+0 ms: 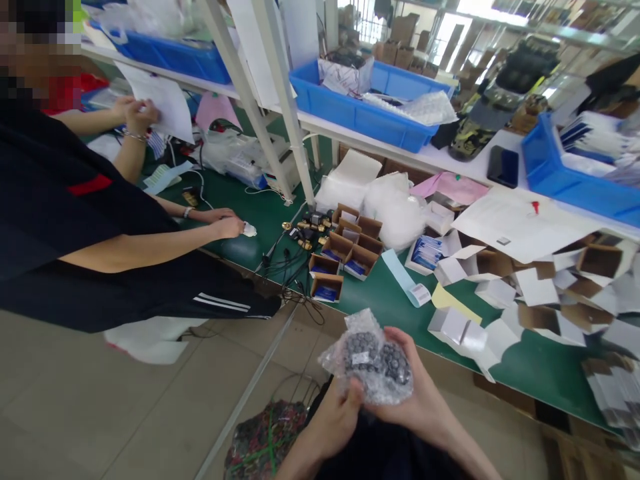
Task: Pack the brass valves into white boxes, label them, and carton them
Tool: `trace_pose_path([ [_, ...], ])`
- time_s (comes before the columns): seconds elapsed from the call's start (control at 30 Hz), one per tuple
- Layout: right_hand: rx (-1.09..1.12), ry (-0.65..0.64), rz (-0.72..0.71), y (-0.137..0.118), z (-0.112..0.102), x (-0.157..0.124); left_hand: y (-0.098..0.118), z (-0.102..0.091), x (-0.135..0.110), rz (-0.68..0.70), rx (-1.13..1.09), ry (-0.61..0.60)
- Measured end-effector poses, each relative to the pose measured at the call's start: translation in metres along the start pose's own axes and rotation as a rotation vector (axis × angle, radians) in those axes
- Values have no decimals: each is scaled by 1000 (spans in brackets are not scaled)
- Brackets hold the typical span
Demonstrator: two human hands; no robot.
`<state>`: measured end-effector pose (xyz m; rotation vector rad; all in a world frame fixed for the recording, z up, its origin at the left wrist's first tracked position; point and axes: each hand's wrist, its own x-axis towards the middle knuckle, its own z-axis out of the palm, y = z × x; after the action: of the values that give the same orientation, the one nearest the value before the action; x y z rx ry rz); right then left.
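A bubble-wrapped bundle (367, 358) with dark contents and a small white label is held above my lap, in front of the bench edge. My left hand (340, 407) grips its lower left side, thumb on the wrap. My right hand (415, 380) is curled around its right side from behind. What exactly lies inside the wrap I cannot make out. Beyond it on the green bench (370, 297) stand several small brown boxes (337, 248) with blue packets in them. An open white box (457, 330) lies to the right of the bundle.
Several open white cartons (537, 287) cover the right of the bench. Black cables and brass fittings (307, 233) lie left of the brown boxes. Blue bins (365, 110) and a phone (503, 167) rest on the shelf. Co-workers' arms (200, 230) reach over the bench at left.
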<state>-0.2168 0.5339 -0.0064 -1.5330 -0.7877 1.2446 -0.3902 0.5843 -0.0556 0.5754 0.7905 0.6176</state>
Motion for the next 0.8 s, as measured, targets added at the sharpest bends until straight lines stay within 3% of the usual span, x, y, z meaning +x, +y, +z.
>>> trace_pose_path([
  [0.17,-52,-239,63,3,-50,43,8,10,37,61,798,-272],
  [0.3,296,-206,221,15,-68,68,20,0,69,165,980,-371],
  [0.37,449,-118,288,22,-70,75,26,-22,92,282,1225,-311],
  [0.43,498,-22,326,26,-70,82,30,-55,122,446,1600,-121],
  [0.47,501,17,342,27,-69,85,31,-73,139,469,1674,-69],
  [0.57,470,105,373,28,-61,92,31,-119,186,510,1768,-40],
  [0.63,437,153,375,28,-53,95,31,-140,209,543,1805,-47],
  [0.8,369,280,380,33,-25,91,35,-164,239,611,1852,109],
])
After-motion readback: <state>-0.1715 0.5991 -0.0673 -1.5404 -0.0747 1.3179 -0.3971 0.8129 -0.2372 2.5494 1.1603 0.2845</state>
